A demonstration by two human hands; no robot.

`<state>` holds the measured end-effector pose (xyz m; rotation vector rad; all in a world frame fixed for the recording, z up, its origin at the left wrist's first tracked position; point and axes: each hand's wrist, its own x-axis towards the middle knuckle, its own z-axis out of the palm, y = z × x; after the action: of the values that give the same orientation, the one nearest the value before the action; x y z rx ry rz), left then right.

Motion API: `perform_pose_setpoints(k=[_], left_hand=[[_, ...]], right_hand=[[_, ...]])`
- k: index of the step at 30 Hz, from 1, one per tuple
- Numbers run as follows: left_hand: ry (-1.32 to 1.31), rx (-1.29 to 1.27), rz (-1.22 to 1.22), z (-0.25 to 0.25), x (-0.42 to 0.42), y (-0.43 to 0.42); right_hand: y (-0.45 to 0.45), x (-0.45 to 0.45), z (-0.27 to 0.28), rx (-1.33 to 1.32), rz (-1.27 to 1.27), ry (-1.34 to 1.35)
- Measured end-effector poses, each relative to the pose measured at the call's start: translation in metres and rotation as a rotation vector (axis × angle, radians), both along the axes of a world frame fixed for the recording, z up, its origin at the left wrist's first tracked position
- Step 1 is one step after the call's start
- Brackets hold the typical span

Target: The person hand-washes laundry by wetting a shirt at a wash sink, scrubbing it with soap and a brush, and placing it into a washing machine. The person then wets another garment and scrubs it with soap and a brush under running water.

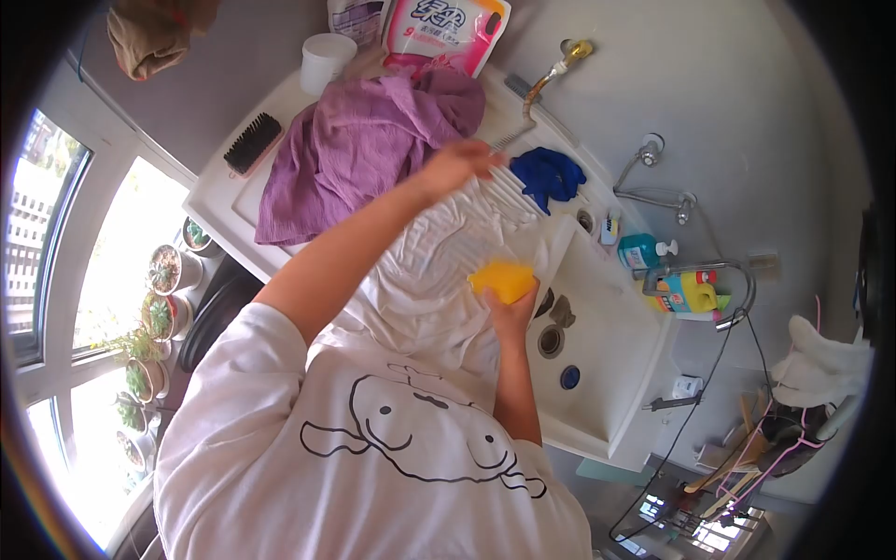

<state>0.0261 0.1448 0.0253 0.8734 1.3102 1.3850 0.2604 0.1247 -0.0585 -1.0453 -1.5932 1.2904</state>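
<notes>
Hand state: the two hands are apart. The right hand (509, 306) is closed around a yellow block (501, 278), which is above the lower part of a white cloth (425, 247). Blur hides whether the block touches the cloth, and whether it is soap or a sponge. The left hand (459, 168) is near the upper end of the white cloth, beside the ridges of a washboard (513, 194). No object shows in it; blur prevents telling whether its fingers pinch fabric.

Hazards and causes:

1. Dropped block. The right hand is near the basin (607, 373). If the block is slippery, a loose grip could send it toward the drain (551, 342).

2. Sliding cloth. The white cloth lies bunched on the sloping board. If the left hand does not pin it, a push from the block could drag or fold it.

3. Colour transfer. A purple cloth (364, 140) lies against the white one, and a blue cloth (549, 175) lies just beside it. Damp contact could stain the white fabric if either dye runs.

4. Scraped knuckles. Pressing hard over the bare ridges could cause this.
</notes>
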Motion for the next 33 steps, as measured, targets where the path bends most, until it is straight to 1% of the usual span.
perform_pose_setpoints(k=[2, 4, 5, 6, 7, 8, 9, 10, 11, 12, 13, 15, 16, 17, 19, 20, 21, 23, 24, 27, 29, 30, 31, 33], left_hand=[[-0.203, 0.2, 0.217, -0.025, -0.035, -0.005], [0.2, 0.06, 0.508, -0.046, -0.032, -0.034], [0.394, 0.119, 0.483, -0.08, -0.018, -0.051], [0.587, 0.176, 0.455, -0.109, 0.0, -0.071], [0.758, 0.193, 0.319, -0.113, 0.017, -0.091], [0.723, 0.088, 0.122, -0.11, 0.026, -0.106], [0.72, 0.085, 0.124, -0.112, 0.025, -0.108], [0.992, 0.057, 0.096, -0.115, 0.026, -0.112], [1.257, 0.022, 0.059, -0.119, 0.028, -0.118], [1.224, -0.04, -0.014, -0.122, 0.025, -0.12], [1.216, -0.042, -0.004, -0.12, 0.025, -0.122], [1.218, -0.148, -0.019, -0.114, 0.021, -0.127], [1.214, -0.151, -0.012, -0.113, 0.019, -0.126], [1.245, -0.157, -0.022, -0.112, 0.018, -0.124], [1.259, -0.17, -0.036, -0.113, 0.022, -0.126], [1.283, -0.16, -0.042, -0.113, 0.021, -0.126], [1.308, -0.148, -0.05, -0.114, 0.02, -0.126], [1.316, -0.143, -0.053, -0.117, 0.018, -0.125], [1.324, -0.135, -0.056, -0.118, 0.019, -0.127], [1.287, -0.157, -0.062, -0.117, 0.02, -0.126], [1.307, -0.155, -0.054, -0.116, 0.021, -0.125], [1.326, -0.156, -0.051, -0.117, 0.021, -0.125], [1.326, -0.158, -0.058, -0.118, 0.022, -0.126], [1.324, -0.13, -0.067, -0.119, 0.02, -0.127]], right_hand=[[-0.003, -0.006, 0.004, -0.011, 0.014, 0.005], [0.0, -0.018, 0.006, -0.018, 0.148, -0.044], [0.002, -0.03, 0.012, -0.018, 0.15, -0.043], [0.002, -0.044, 0.02, 0.059, 0.231, -0.183], [0.006, -0.057, 0.024, 0.135, 0.311, -0.324], [0.017, -0.067, 0.02, 0.134, 0.313, -0.326], [0.033, -0.076, 0.012, 0.252, 0.382, -0.368], [0.048, -0.084, 0.008, 0.369, 0.454, -0.411], [0.064, -0.092, 0.013, 0.239, 0.406, -0.396], [0.078, -0.097, 0.02, 0.118, 0.357, -0.38], [0.086, -0.093, 0.019, 0.121, 0.366, -0.387], [0.101, -0.089, 0.012, 0.237, 0.199, -0.482], [0.09, -0.088, 0.017, 0.115, 0.322, -0.468], [0.072, -0.09, 0.018, 0.121, 0.33, -0.471], [0.036, -0.09, 0.012, 0.278, 0.661, -0.351], [0.044, -0.091, 0.008, 0.151, 0.714, -0.313], [0.058, -0.094, 0.01, 0.147, 0.718, -0.316], [0.083, -0.097, 0.014, 0.017, 0.229, -0.338], [0.083, -0.091, 0.013, 0.013, 0.225, -0.335], [0.071, -0.087, 0.011, 0.024, 0.261, -0.389], [0.032, -0.087, 0.001, 0.46, 0.58, -0.311], [0.039, -0.087, -0.006, 0.359, 0.602, -0.272], [0.053, -0.088, -0.01, 0.353, 0.599, -0.271], [0.076, -0.09, -0.008, 0.046, 0.118, -0.235]])
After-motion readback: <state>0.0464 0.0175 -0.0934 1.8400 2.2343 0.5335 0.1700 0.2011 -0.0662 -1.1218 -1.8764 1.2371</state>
